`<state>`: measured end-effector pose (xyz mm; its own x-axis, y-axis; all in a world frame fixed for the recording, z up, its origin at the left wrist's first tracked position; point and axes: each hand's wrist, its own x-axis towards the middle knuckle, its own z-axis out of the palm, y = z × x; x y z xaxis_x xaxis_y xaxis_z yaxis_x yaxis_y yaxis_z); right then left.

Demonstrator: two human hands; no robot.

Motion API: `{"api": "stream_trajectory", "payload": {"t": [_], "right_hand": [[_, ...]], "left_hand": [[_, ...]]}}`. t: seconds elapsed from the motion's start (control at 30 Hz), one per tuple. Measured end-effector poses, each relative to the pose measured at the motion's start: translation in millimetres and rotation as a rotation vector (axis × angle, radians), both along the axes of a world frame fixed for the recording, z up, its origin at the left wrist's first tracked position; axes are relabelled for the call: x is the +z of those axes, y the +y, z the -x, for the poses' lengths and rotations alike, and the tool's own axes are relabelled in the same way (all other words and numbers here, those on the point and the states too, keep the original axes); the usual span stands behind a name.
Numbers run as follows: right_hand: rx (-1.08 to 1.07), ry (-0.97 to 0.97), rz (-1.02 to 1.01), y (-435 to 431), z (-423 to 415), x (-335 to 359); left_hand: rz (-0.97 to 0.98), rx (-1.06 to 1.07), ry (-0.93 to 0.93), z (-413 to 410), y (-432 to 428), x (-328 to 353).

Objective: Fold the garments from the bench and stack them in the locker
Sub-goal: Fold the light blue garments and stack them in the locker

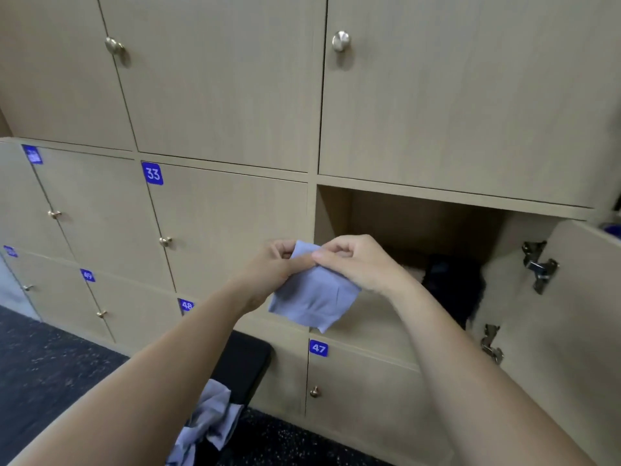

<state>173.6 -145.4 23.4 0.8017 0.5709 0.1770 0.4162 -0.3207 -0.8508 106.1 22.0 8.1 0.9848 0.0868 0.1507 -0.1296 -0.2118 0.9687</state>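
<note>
Fingers (336,252) of both hands are curling around the top edge of the blue cloth (312,295). The left hand (279,260) is pinching the top left corner. The right hand (358,260) is pinching the edge just beside it, with the thumb in front. The 2 hands are almost touching each other. The blue cloth is folded small and is hanging down below the fingers, with 1 corner pointing down. It is hanging in the air, in front of the lockers.

Behind the fingers and a bit to the right, the open locker (420,227) is showing its inside. A dark garment (453,284) is lying in it, to the right of the right hand's fingers and farther back. The locker door (588,314) is standing open far to the right of the fingers, with 2 metal hinges (539,265) on it.

Far below the fingers, the black bench (248,358) is standing near the lockers. A crumpled blue garment (211,418) is lying on its near end. Tag 47 (318,348) is sitting just below the blue cloth. Tag 48 (186,305) is sitting down to the left of the fingers, and tag 33 (152,173) up to the left. The speckled floor (50,364) is lying low on the left.
</note>
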Motion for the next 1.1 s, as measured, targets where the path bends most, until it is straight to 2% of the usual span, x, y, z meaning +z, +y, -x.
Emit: {"api": "stream_trajectory", "payload": {"t": [0.23, 0.37, 0.53, 0.67, 0.73, 0.83, 0.9, 1.1], "right_hand": [[-0.008, 0.001, -0.104, -26, -28, -27], [-0.110, 0.056, -0.257, -40, -47, -52], [-0.403, 0.154, -0.430, -54, -74, -101], [-0.715, 0.059, -0.464, -62, -93, -146], [-0.861, 0.002, -0.403, -65, -102, -170], [-0.958, -0.041, -0.106, -73, -116, -201], [-0.960, -0.054, 0.061, -79, -124, -219], [-0.907, -0.068, 0.225, -87, -155, -266]], "left_hand": [[0.106, 0.002, 0.033, -35, -21, -33], [0.174, -0.025, 0.186, -58, -31, -70], [0.604, 0.002, 0.303, -83, -61, -117], [0.744, 0.209, 0.317, -115, -93, -148], [0.684, 0.289, 0.322, -132, -106, -166], [0.392, 0.415, 0.311, -159, -118, -188], [0.198, 0.449, 0.271, -176, -121, -202], [-0.247, 0.367, 0.183, -212, -116, -244]]}}
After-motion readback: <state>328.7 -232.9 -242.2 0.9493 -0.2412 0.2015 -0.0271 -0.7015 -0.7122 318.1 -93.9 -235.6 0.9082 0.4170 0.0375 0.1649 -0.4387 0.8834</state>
